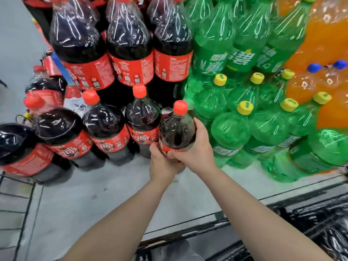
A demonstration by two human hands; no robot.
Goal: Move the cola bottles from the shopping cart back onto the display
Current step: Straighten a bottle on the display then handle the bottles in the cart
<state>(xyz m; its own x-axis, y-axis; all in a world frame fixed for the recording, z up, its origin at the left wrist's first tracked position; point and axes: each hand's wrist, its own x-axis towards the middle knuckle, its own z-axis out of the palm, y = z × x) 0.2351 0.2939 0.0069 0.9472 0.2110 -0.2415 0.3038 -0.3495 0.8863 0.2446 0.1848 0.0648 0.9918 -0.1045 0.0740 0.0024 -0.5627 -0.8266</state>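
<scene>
Both forearms reach forward over shopping cart rim. Left hand cups cola bottle low at label, fingers curled; right hand wraps its right side. Bottle upright, right end of front cola row, just beside green bottles.

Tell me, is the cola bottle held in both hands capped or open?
Capped: a red cap sits on the cola bottle, gripped by the left hand and right hand.

Both bare forearms are stretched forward and brought together. The right hand is wrapped round the side of a cola bottle. The left hand is cupped lower, its fingers seemingly curled round the base.
</scene>
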